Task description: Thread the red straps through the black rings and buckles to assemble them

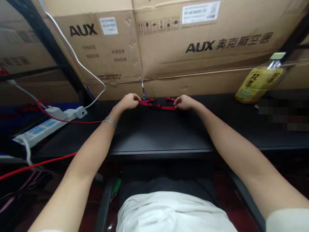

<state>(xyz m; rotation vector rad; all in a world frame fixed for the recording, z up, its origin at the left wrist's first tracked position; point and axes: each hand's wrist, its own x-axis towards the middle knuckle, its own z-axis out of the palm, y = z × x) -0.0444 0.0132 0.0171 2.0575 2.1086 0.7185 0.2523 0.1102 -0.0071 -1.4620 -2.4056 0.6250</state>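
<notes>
Red buckled strap (167, 108) lies on the black desktop (159, 133), its opposite sides pinched by the left hand (129, 101) and right hand (186, 102), seemingly to spread it flat.

The two arms reach forward over the table (159, 134), one from each side. The left arm (88, 161) comes to the far part of the table, with its wrist (115, 114) bent a little inward. The left hand (130, 101) is there, thumb and fingers pinched together. The right arm (234, 149) comes also to this far part, and the right hand (185, 102) makes a similar pinch, apart from the left hand.
</notes>
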